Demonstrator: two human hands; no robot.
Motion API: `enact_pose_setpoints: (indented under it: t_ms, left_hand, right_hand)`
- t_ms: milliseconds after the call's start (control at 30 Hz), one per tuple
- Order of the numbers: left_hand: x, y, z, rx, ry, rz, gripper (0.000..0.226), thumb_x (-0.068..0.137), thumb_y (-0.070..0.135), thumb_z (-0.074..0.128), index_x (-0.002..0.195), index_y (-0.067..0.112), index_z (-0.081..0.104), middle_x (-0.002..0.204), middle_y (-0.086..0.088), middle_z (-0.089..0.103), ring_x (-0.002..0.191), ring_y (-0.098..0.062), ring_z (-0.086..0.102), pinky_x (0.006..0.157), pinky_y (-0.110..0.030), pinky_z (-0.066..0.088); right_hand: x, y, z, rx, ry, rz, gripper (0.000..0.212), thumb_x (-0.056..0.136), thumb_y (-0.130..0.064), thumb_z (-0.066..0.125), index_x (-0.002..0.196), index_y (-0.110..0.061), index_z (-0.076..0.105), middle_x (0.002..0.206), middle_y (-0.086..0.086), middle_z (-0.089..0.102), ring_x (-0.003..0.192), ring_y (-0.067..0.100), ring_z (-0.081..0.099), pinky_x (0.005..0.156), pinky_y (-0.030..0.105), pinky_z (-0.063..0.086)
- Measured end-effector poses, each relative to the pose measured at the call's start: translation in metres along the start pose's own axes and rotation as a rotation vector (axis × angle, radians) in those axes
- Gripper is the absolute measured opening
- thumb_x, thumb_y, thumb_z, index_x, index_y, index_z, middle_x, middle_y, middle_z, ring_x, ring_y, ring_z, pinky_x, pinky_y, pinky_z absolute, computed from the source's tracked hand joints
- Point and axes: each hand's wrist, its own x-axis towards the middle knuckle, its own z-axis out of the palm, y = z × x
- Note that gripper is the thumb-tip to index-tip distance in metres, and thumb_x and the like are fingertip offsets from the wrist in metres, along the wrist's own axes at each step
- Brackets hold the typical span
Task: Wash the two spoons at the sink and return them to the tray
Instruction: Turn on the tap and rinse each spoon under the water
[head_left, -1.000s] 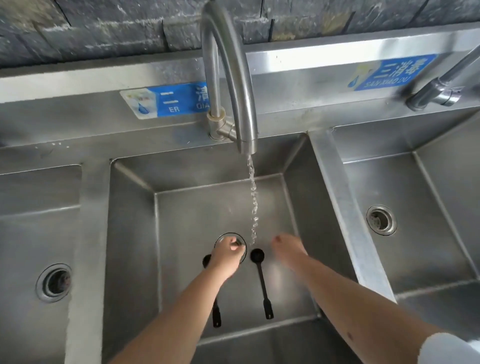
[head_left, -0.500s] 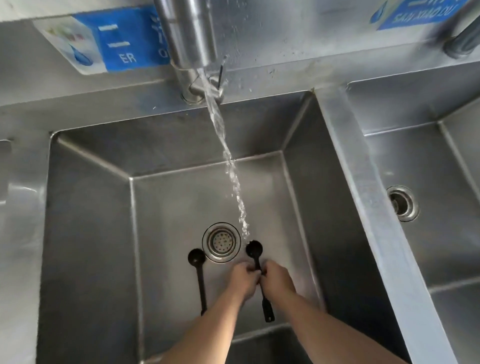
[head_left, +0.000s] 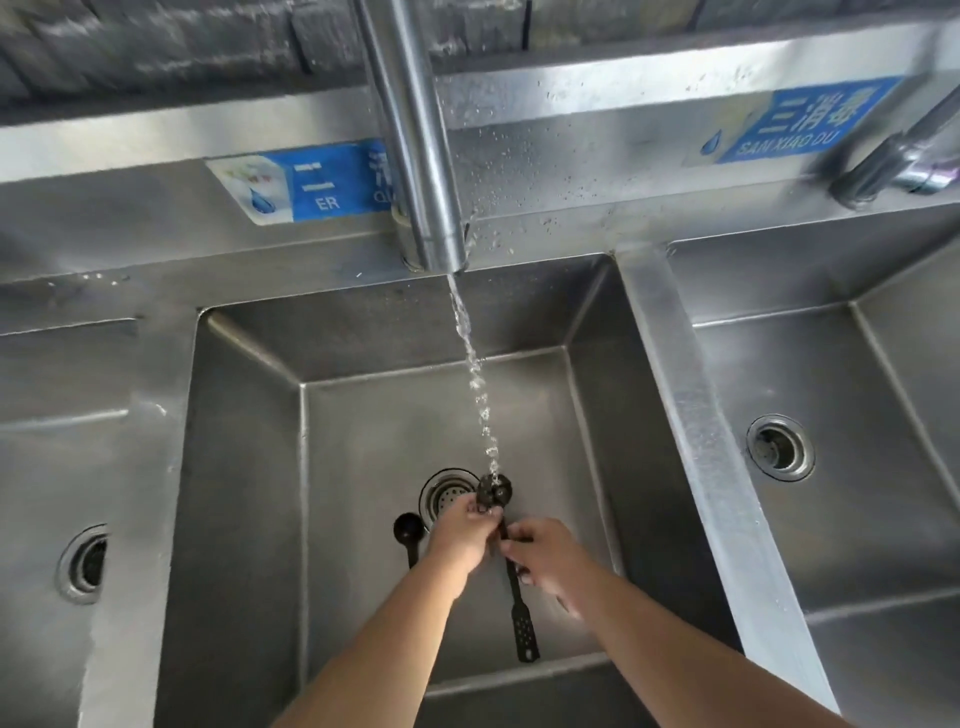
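Rinsing of first spoon (head_left: 511, 566): the right hand (head_left: 545, 558) pinches its handle while the left hand (head_left: 462, 535) closes around the neck, steadying the bowl under the water stream (head_left: 475, 379) from the faucet (head_left: 415, 156). The second spoon (head_left: 409, 532) lies on the sink (head_left: 249, 467) floor beside the drain (head_left: 444, 496), partly hidden by the left forearm. No tray is visible.

I get one head view only, looking forward and steeply down into the middle sink basin (head_left: 249, 467), close above it, faucet (head_left: 415, 156) near the lens.
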Motion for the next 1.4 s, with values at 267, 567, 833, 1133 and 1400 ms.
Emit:
enact_pose_setpoints:
  t_ms: [267, 567, 833, 1133, 1400]
  left_hand:
    - [-0.027, 0.052, -0.004, -0.239, -0.043, 0.052, 0.027, 0.088, 0.005, 0.063, 0.111, 0.02, 0.062, 0.083, -0.009, 0.064, 0.068, -0.02, 0.062, 0.053, -0.026, 0.049]
    - [-0.063, 0.081, -0.011, -0.389, -0.121, 0.116, 0.026, 0.086, -0.003, 0.063, 0.102, 0.017, 0.058, 0.096, -0.018, 0.065, 0.071, -0.021, 0.067, 0.066, -0.032, 0.056]
    - [-0.103, 0.104, -0.033, -0.238, -0.041, 0.285, 0.042, 0.082, -0.01, 0.061, 0.119, 0.009, 0.058, 0.109, -0.021, 0.067, 0.087, -0.025, 0.06, 0.077, -0.039, 0.048]
    - [-0.113, 0.12, -0.047, 0.131, 0.146, 0.488, 0.041, 0.074, 0.009, 0.071, 0.111, 0.024, 0.063, 0.098, 0.009, 0.07, 0.09, -0.001, 0.065, 0.083, -0.016, 0.049]
    - [-0.117, 0.129, -0.047, 0.158, 0.196, 0.565, 0.045, 0.075, 0.009, 0.07, 0.111, 0.033, 0.061, 0.094, 0.023, 0.065, 0.08, 0.02, 0.059, 0.071, 0.002, 0.042]
  right_hand:
    - [-0.052, -0.047, -0.012, 0.066, 0.072, -0.045, 0.013, 0.089, -0.009, 0.06, 0.082, -0.008, 0.071, 0.05, -0.001, 0.05, 0.043, 0.01, 0.04, 0.043, 0.022, 0.027]
    - [-0.098, -0.071, -0.034, 0.086, 0.06, -0.151, 0.015, 0.092, -0.005, 0.055, 0.093, -0.003, 0.07, 0.065, 0.004, 0.064, 0.046, 0.005, 0.054, 0.043, 0.011, 0.04]
    - [-0.112, -0.086, -0.041, 0.082, 0.013, -0.195, 0.019, 0.095, -0.014, 0.054, 0.091, -0.016, 0.072, 0.064, 0.003, 0.063, 0.054, 0.014, 0.052, 0.059, 0.023, 0.041]
    - [-0.116, -0.097, -0.032, 0.096, 0.003, -0.235, 0.023, 0.099, -0.013, 0.047, 0.101, -0.004, 0.068, 0.062, 0.004, 0.052, 0.05, 0.013, 0.045, 0.049, 0.02, 0.034]
    - [-0.107, -0.083, -0.034, -0.221, 0.211, -0.323, 0.012, 0.084, -0.031, 0.061, 0.079, -0.022, 0.067, 0.063, -0.004, 0.062, 0.058, 0.012, 0.053, 0.054, 0.026, 0.037]
